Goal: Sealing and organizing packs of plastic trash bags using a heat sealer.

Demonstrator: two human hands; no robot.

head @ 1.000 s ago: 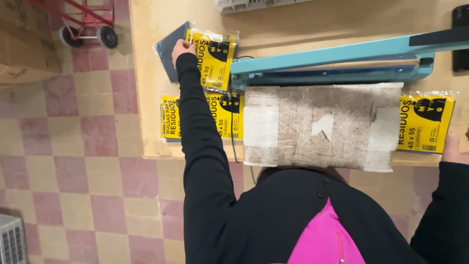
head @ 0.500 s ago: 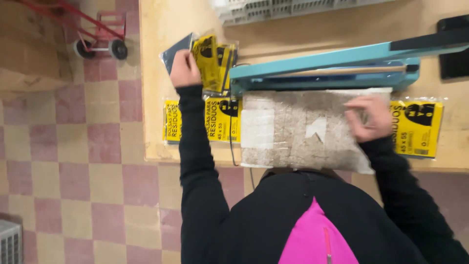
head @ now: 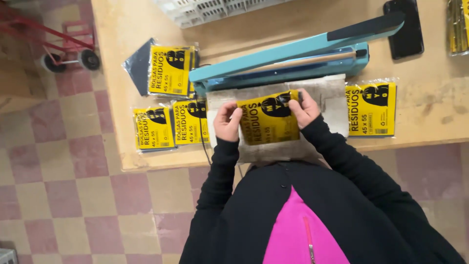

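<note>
A flat, rectangular yellow packet of bags (head: 268,117), glossy plastic with black print, lies on a worn grey cloth pad (head: 322,93) at the front edge of the counter (head: 420,122). The left hand (head: 227,121) pinches its left edge, fingers closed on the plastic; the right hand (head: 304,107) grips the upper right corner, fingers curled over the packet's edge. Both sleeves are black knit.

Just behind the pad stands a teal metal heat sealer (head: 293,61), its long arm raised at a slant. Two matching packets (head: 171,126) lie side by side left of the pad, a small stack (head: 171,70) sits beyond them on a dark sheet, and one more (head: 371,108) lies to the right. A black phone (head: 408,27) rests near the sealer's far end. The counter is pale, scuffed wood over pink and cream checked floor tiles (head: 58,161).
</note>
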